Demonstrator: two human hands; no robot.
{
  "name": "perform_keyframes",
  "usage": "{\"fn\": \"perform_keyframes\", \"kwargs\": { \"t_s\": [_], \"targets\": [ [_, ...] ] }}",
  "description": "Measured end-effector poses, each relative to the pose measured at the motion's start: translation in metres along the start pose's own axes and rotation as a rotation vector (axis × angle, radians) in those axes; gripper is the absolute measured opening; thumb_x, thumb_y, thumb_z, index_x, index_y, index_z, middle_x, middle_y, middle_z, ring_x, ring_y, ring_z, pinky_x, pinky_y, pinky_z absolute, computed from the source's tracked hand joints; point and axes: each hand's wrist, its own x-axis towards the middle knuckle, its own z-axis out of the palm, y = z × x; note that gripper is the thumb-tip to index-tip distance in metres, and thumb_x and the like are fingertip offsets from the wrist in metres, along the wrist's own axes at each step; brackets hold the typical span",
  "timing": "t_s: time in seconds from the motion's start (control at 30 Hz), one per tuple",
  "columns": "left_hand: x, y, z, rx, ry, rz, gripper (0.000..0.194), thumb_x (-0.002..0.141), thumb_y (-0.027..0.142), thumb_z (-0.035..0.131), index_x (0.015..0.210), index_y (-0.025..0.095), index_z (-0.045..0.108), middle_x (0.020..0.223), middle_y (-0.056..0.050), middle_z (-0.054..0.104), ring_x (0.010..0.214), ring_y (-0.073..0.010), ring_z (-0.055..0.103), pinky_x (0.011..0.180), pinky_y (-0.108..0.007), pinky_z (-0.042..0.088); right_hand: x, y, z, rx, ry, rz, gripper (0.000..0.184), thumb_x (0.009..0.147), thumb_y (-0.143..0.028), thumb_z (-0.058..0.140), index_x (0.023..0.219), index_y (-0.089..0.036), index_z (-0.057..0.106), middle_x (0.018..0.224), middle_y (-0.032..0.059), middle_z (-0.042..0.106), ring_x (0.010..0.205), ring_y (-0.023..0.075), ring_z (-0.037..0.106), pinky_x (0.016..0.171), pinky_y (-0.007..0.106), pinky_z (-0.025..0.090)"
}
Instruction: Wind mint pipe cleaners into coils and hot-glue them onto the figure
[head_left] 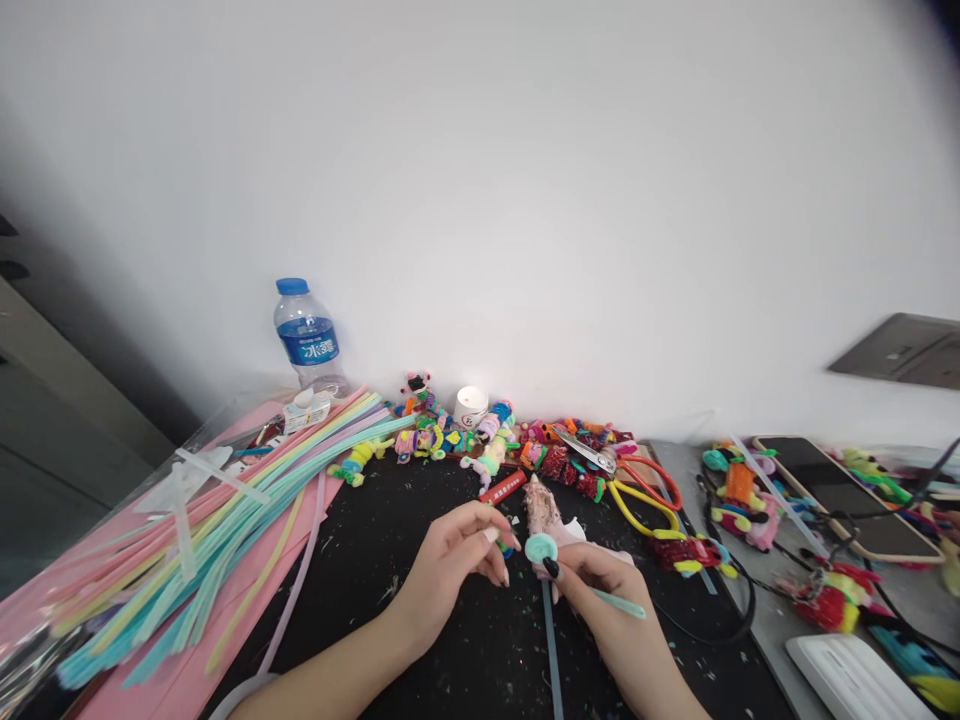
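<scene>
Right hand [606,575] pinches 1 wound disc [541,547], straight tail [621,603] by the palm apparently left unwound; left hand [454,556], alongside, half-curled, seems empty.

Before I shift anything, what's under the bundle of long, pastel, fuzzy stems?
Flat pink sheeting shows beneath the bundle, along its edges; anything under its middle is covered and cannot be seen.

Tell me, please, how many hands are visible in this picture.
2: the left hand, at lower centre, fingers curled; and the right hand, to its right, holding a mint-green coil. No other hands show.
</scene>
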Motion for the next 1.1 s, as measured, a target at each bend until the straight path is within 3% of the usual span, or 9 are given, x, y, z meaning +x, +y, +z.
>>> {"fn": "perform_keyframes", "kwargs": {
  "t_s": [0.17, 0.4, 0.57, 0.77, 0.93, 1.1],
  "targets": [
    [-0.002, -0.003, 0.002, 0.216, -0.064, 0.078, 0.022, 0.077, 0.019, 0.059, 0.099, 0.018, 0.059, 0.092, -0.006, 0.06, 0.067, -0.0132, 0.057, 0.062, -0.025, 0.045, 0.0, -0.003, 0.0, 0.046, -0.029, 0.009, 0.026, 0.077, -0.033, 0.06, 0.057, -0.016, 0.062, 0.058, 0.0007, 0.058, 0.056, 0.0148, 0.049, 0.052, 0.023, 0.038],
    [-0.002, -0.006, 0.002, 0.399, -0.084, 0.084, 0.016, 0.075, 0.018, 0.061, 0.09, 0.016, 0.065, 0.081, -0.004, 0.062, 0.074, -0.0162, 0.057, 0.066, -0.026, 0.046, -0.002, 0.001, 0.003, 0.078, -0.114, 0.076, 0.024, 0.074, -0.036, 0.063, 0.061, -0.016, 0.065, 0.053, -0.0012, 0.055, 0.051, 0.0129, 0.047, 0.049, 0.023, 0.035],
    [0.001, -0.006, 0.001, 0.277, -0.05, 0.002, 0.021, 0.07, 0.019, 0.066, 0.091, 0.016, 0.063, 0.077, -0.002, 0.062, 0.074, -0.0157, 0.058, 0.07, -0.027, 0.046, -0.001, 0.005, 0.003, 0.034, -0.115, 0.036, 0.021, 0.077, -0.032, 0.061, 0.064, -0.017, 0.068, 0.055, 0.0, 0.06, 0.054, 0.0144, 0.051, 0.052, 0.023, 0.039],
    [0.005, -0.006, 0.0, 0.087, -0.023, -0.057, 0.027, 0.066, 0.023, 0.071, 0.09, 0.015, 0.061, 0.07, 0.0, 0.062, 0.063, -0.0136, 0.058, 0.063, -0.028, 0.046, 0.0, 0.001, 0.0, 0.023, -0.041, -0.047, 0.017, 0.075, -0.032, 0.063, 0.068, -0.019, 0.071, 0.058, 0.0024, 0.064, 0.058, 0.0182, 0.057, 0.056, 0.026, 0.045],
    [0.006, -0.008, 0.0, 0.029, -0.056, -0.105, 0.03, 0.063, 0.022, 0.074, 0.089, 0.014, 0.062, 0.077, -0.002, 0.065, 0.066, -0.0141, 0.059, 0.064, -0.028, 0.046, -0.001, 0.008, 0.001, 0.113, -0.006, -0.025, 0.027, 0.08, -0.038, 0.057, 0.065, -0.017, 0.065, 0.06, 0.001, 0.057, 0.046, 0.0119, 0.045, 0.043, 0.023, 0.034],
    [0.005, -0.008, -0.001, 0.024, -0.079, -0.099, 0.037, 0.059, 0.015, 0.076, 0.093, 0.015, 0.061, 0.086, -0.003, 0.063, 0.071, -0.0131, 0.058, 0.069, -0.028, 0.045, -0.001, 0.014, 0.0, 0.129, 0.004, -0.001, 0.031, 0.082, -0.04, 0.054, 0.064, -0.016, 0.061, 0.057, -0.0005, 0.052, 0.048, 0.011, 0.04, 0.043, 0.022, 0.028]
  ]
}}
